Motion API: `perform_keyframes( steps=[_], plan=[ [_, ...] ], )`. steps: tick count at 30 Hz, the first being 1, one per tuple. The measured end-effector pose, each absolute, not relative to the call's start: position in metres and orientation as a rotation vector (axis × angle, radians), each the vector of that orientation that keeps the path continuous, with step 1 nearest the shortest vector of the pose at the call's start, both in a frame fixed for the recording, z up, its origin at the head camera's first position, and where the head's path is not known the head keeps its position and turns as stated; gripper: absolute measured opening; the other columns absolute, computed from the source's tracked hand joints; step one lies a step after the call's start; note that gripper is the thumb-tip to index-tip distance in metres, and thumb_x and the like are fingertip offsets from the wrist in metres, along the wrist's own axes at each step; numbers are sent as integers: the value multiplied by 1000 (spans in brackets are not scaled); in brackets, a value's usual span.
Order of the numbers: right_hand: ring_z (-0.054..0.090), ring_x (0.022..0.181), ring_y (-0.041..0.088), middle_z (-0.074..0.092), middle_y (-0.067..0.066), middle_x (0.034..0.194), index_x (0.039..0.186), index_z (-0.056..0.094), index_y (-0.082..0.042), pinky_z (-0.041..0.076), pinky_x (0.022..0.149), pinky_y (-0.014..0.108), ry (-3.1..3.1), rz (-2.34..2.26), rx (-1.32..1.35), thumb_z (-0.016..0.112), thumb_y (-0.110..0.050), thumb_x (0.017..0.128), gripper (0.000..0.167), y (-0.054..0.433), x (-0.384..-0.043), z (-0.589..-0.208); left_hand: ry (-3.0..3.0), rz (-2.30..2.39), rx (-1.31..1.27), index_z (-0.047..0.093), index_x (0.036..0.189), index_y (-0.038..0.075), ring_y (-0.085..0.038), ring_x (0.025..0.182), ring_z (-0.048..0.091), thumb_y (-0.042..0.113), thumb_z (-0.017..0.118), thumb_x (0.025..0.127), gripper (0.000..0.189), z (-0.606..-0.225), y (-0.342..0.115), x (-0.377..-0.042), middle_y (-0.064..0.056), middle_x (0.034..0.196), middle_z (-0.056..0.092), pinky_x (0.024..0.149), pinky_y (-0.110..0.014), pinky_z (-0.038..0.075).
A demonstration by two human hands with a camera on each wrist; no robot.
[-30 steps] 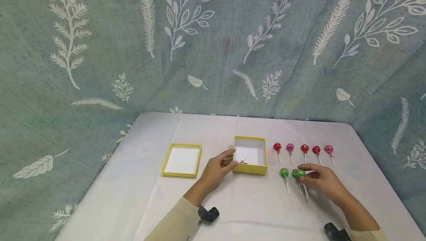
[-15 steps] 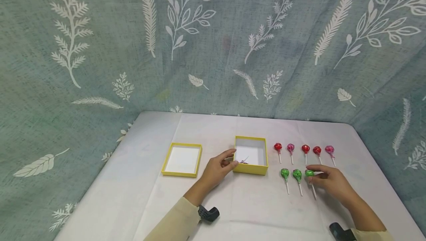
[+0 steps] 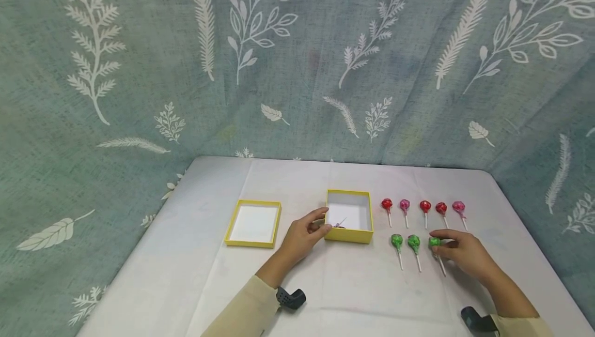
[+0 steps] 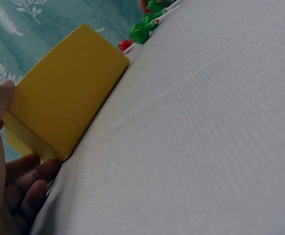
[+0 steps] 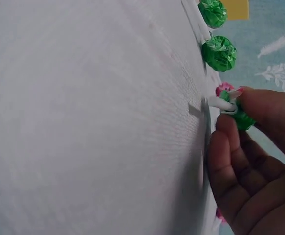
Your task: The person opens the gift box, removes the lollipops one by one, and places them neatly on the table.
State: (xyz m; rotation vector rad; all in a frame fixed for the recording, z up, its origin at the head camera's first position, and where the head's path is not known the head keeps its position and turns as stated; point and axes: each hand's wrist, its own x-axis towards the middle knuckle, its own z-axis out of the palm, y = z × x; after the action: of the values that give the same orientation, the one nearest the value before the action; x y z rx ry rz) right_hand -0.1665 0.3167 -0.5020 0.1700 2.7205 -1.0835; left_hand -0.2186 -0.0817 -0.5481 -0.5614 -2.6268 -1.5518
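My right hand (image 3: 465, 255) pinches a green-wrapped lollipop (image 3: 435, 242) near its head, low over the white tablecloth. In the right wrist view that lollipop (image 5: 243, 119) sits between thumb and fingers, with its white stick pointing at the cloth. Two more green lollipops (image 3: 413, 243) lie in line to its left. An open yellow box (image 3: 358, 236) with a white inside stands left of the lollipops. My left hand (image 3: 299, 239) holds its front left corner, thumb and fingers on the yellow wall (image 4: 69, 88). Something small and purplish with a thin stick (image 3: 340, 225) lies inside, mostly hidden.
Behind the green row lies a row of several red and pink lollipops (image 3: 425, 207). A yellow-rimmed box lid (image 3: 253, 245), white inside, rests on the left of the table (image 3: 362, 295). A green leaf-patterned cloth (image 3: 307, 120) hangs behind the table.
My right hand has moved right with its green lollipop, away from the middle green one, and lowered it at the row's right end. The left hand stays on the box.
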Motion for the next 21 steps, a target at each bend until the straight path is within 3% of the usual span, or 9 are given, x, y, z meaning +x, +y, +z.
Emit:
perform_keyframes(
  steps=[8, 21],
  plan=[
    [61, 92, 29, 61, 21, 117, 122, 64, -2, 55, 67, 35, 2728, -1070, 151, 77, -11, 83, 42, 315, -169, -503, -2627, -1561, -554, 55, 139, 28, -7, 88, 64, 51, 63, 91, 54, -549, -82, -218, -2, 127, 63, 71, -28, 52],
    [61, 93, 30, 62, 18, 113, 123, 63, -2, 56, 68, 37, 2720, -1032, 176, 75, -13, 85, 41, 315, -172, -505, -2608, -1580, -567, 55, 139, 23, -9, 89, 65, 49, 64, 91, 56, -549, -82, -218, -3, 127, 63, 72, -28, 53]
  ],
)
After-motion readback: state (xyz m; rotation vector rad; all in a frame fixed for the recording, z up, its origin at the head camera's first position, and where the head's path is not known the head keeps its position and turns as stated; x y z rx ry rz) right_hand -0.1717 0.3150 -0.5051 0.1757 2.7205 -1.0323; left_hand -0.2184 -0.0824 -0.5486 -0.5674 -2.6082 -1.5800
